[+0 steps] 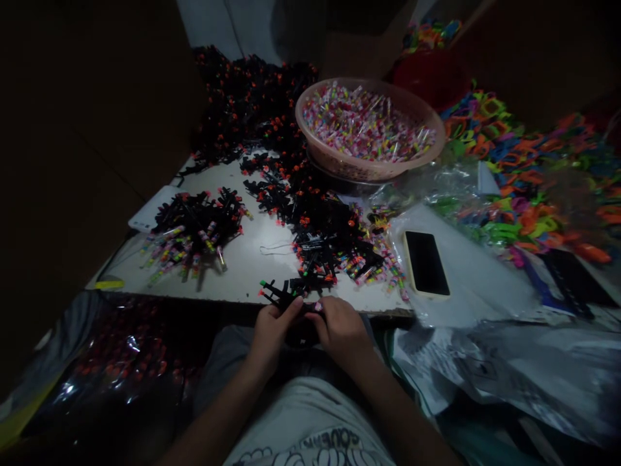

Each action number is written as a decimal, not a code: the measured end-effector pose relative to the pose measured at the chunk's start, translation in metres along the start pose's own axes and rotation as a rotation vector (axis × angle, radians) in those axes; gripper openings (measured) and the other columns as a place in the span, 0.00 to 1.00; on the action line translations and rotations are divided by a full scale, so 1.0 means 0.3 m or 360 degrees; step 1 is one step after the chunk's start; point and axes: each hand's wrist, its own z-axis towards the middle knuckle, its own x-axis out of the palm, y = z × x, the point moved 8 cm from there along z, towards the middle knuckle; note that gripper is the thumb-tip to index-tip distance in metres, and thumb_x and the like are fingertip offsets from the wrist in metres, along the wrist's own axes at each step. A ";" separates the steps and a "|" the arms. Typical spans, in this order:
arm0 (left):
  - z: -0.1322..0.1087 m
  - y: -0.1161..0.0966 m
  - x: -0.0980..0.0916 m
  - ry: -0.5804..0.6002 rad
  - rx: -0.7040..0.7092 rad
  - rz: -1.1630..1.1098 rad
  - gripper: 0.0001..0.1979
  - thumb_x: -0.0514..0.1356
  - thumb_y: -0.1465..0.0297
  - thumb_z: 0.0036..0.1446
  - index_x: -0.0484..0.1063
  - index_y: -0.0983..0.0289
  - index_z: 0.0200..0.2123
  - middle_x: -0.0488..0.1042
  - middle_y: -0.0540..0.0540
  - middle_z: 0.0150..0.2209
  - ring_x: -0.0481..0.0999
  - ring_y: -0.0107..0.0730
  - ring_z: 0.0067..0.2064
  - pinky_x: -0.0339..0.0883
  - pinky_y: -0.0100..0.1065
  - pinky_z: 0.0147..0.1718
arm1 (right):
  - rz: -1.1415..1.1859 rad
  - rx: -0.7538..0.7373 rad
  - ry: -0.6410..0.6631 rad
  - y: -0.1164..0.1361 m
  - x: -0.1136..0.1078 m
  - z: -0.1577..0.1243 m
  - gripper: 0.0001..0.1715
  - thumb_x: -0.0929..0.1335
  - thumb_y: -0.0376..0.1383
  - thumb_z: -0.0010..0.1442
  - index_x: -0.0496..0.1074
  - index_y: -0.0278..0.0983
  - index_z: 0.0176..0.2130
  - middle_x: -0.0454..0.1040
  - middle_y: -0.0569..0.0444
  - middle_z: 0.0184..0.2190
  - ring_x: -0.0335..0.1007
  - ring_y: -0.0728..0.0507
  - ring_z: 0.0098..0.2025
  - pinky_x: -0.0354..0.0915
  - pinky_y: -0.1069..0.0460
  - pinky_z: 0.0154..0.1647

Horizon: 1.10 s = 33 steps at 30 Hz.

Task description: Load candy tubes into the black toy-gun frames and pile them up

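Observation:
At the table's front edge, my left hand (274, 327) is closed around a few black toy guns (277, 294) with green and orange tips pointing left. Close beside it, my right hand (342, 323) pinches a small pink-patterned candy tube (317, 306) against the black pieces; whether the tube is inserted I cannot tell. Just beyond the hands lies a heap of black toy guns (315, 220) with orange tips. Loose candy tubes (383, 259) are strewn along its right side. To the left sits a pile of black guns with colourful tubes attached (194, 226).
A pink basket (369, 169) full of candy tubes stands at the back. On the right, a phone (427, 264) rests on plastic bags (470, 272) near many bright plastic pieces (528, 175). A big black heap (252, 97) covers the far left. A glossy bag (130, 362) is below the table.

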 end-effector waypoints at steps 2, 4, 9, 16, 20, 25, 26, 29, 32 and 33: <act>-0.002 0.005 0.023 0.0073 0.0009 -0.0078 0.20 0.69 0.58 0.43 0.78 0.71 0.32 0.80 0.58 0.29 0.79 0.36 0.34 0.71 0.33 0.39 | 0.0005 -0.0034 0.0004 0.002 0.006 -0.001 0.22 0.54 0.41 0.68 0.68 0.35 0.32 0.70 0.48 0.25 0.65 0.42 0.29 0.59 0.48 0.31; -0.001 0.006 0.047 0.0135 0.0020 -0.0189 0.22 0.69 0.58 0.43 0.78 0.70 0.36 0.80 0.59 0.32 0.79 0.38 0.38 0.70 0.35 0.43 | 0.0068 -0.0054 0.0028 0.001 0.011 0.006 0.22 0.54 0.40 0.69 0.69 0.34 0.34 0.71 0.48 0.26 0.66 0.43 0.29 0.59 0.49 0.31; 0.038 -0.108 0.006 0.0151 0.0242 -0.0128 0.35 0.67 0.54 0.43 0.67 0.67 0.52 0.78 0.55 0.30 0.78 0.36 0.32 0.72 0.39 0.37 | 0.0142 0.0041 0.0204 -0.084 0.006 0.036 0.16 0.63 0.43 0.64 0.69 0.37 0.47 0.74 0.49 0.38 0.69 0.40 0.39 0.60 0.48 0.38; 0.059 -0.682 -0.308 -0.0887 0.1213 0.1544 0.22 0.49 0.57 0.61 0.69 0.67 0.48 0.74 0.63 0.40 0.75 0.46 0.41 0.67 0.46 0.45 | -0.0517 0.0387 0.0126 -0.318 -0.064 0.006 0.18 0.64 0.32 0.61 0.70 0.41 0.50 0.71 0.47 0.44 0.66 0.36 0.44 0.56 0.42 0.42; 0.095 -0.806 -0.397 -0.1267 0.1073 0.2079 0.29 0.50 0.58 0.60 0.60 0.70 0.59 0.67 0.72 0.52 0.66 0.58 0.55 0.61 0.52 0.51 | -0.0500 0.0343 0.0215 -0.327 -0.031 0.006 0.17 0.65 0.29 0.58 0.72 0.43 0.46 0.71 0.48 0.43 0.65 0.38 0.44 0.53 0.43 0.43; 0.153 -0.711 -0.256 -0.1090 0.1270 0.2397 0.29 0.53 0.60 0.59 0.60 0.69 0.60 0.59 0.70 0.60 0.58 0.57 0.61 0.53 0.51 0.57 | -0.0432 0.0304 0.0204 -0.310 -0.006 0.028 0.15 0.64 0.29 0.59 0.71 0.41 0.45 0.71 0.47 0.45 0.64 0.38 0.46 0.51 0.43 0.44; 0.181 -0.669 -0.202 -0.0900 0.1324 0.2417 0.28 0.53 0.62 0.59 0.61 0.69 0.59 0.58 0.70 0.61 0.58 0.54 0.61 0.53 0.48 0.58 | -0.0413 0.0285 0.0200 -0.303 -0.003 0.030 0.13 0.64 0.31 0.60 0.71 0.40 0.45 0.71 0.47 0.45 0.65 0.38 0.46 0.51 0.43 0.44; 0.292 -0.541 -0.063 -0.0397 0.1252 0.2430 0.26 0.53 0.66 0.59 0.60 0.71 0.59 0.55 0.72 0.63 0.55 0.53 0.64 0.52 0.48 0.59 | -0.0338 0.0225 0.0208 -0.277 0.006 0.028 0.11 0.63 0.34 0.62 0.70 0.39 0.44 0.72 0.48 0.42 0.66 0.39 0.44 0.53 0.45 0.43; 0.384 -0.474 0.029 -0.0193 0.1218 0.2414 0.25 0.52 0.65 0.60 0.61 0.69 0.59 0.57 0.70 0.63 0.56 0.50 0.63 0.53 0.46 0.58 | -0.0293 0.0245 0.0190 -0.266 0.008 0.017 0.11 0.63 0.36 0.62 0.70 0.41 0.45 0.72 0.49 0.41 0.67 0.40 0.43 0.53 0.46 0.41; 0.405 -0.462 0.050 -0.0148 0.1223 0.2412 0.24 0.53 0.64 0.60 0.63 0.67 0.58 0.59 0.68 0.62 0.58 0.49 0.62 0.55 0.45 0.57 | -0.0275 0.0252 0.0180 -0.265 0.009 0.012 0.11 0.63 0.37 0.63 0.69 0.41 0.46 0.72 0.49 0.42 0.67 0.40 0.43 0.54 0.46 0.41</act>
